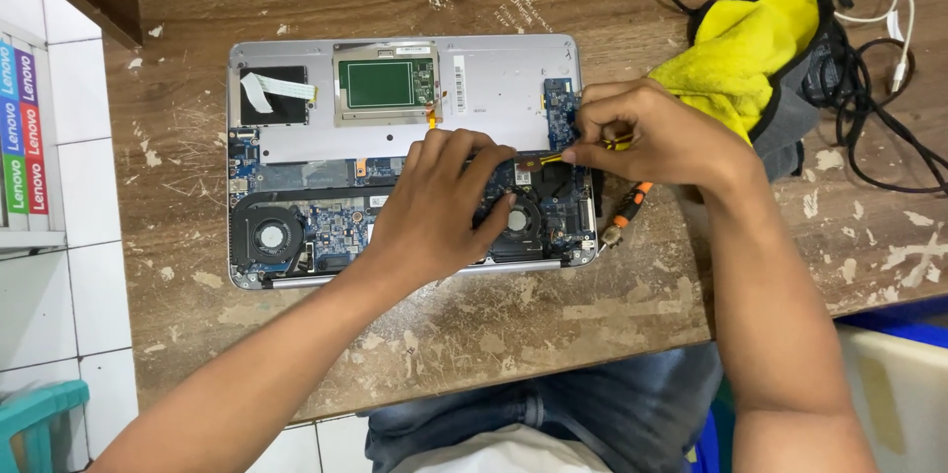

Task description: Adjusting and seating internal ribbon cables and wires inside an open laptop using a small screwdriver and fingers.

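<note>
Opened laptop [405,162] lies at the desk's [553,315] middle, near its far edge. Left hand [439,206] rests flat on the circuit board, fingers spread. Right hand [657,137] pinches a yellow-handled screwdriver [553,157]. Judged: screw work under way; tip must seat squarely.

The opened laptop [395,98] lies on the table [553,315], cloth [741,48] to its right.
</note>
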